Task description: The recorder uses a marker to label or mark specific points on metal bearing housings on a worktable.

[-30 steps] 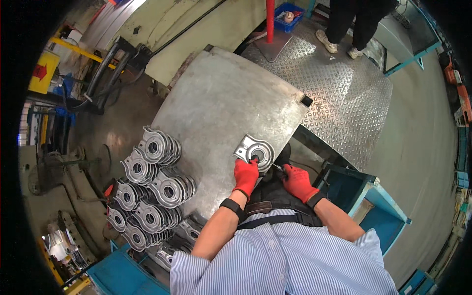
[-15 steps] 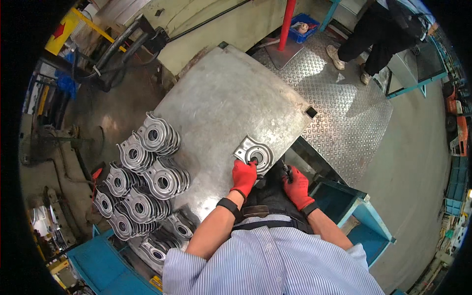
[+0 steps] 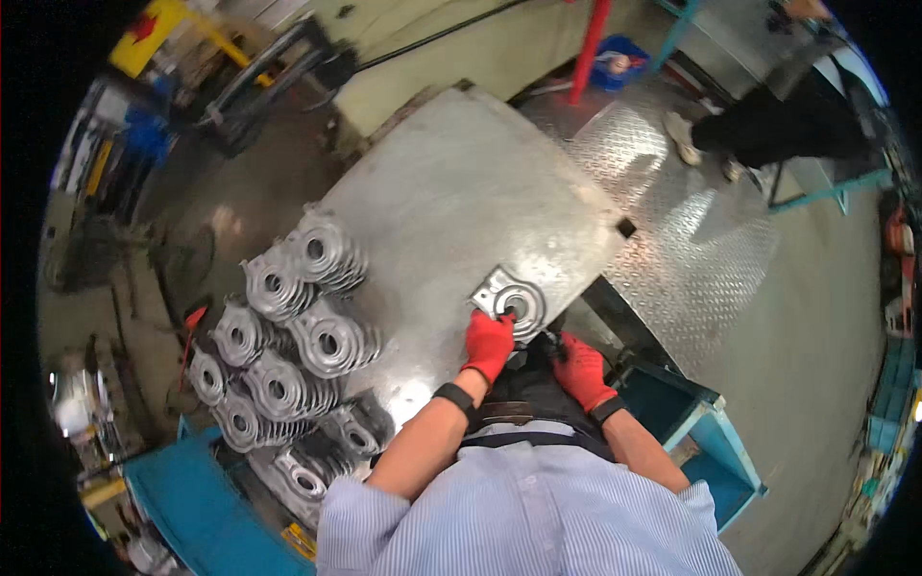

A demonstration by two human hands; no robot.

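Observation:
A stamped metal bracket (image 3: 531, 293) with a round centre hole and a squared end lies at the near right edge of the metal table. My left hand (image 3: 490, 344), in a red glove, grips its near side, with the fingers curled at the hole. Just right of the bracket, my red-gloved right hand (image 3: 580, 371) is closed on a small dark object that I cannot make out, its tip close to the bracket's near rim. Stacks of similar brackets (image 3: 331, 344) stand on the left side of the table, their round openings showing.
The metal table (image 3: 451, 182) spreads out ahead. A blue bin (image 3: 206, 504) is at the lower left and a blue-green shelf frame (image 3: 706, 422) at my right. Beyond the table are tread-plate flooring (image 3: 672, 259), a red post (image 3: 589, 53) and another person's legs (image 3: 768, 130).
The view has shifted, so the table and stacks sit farther right in it. My right hand has come slightly nearer to the bracket; my left keeps its grip.

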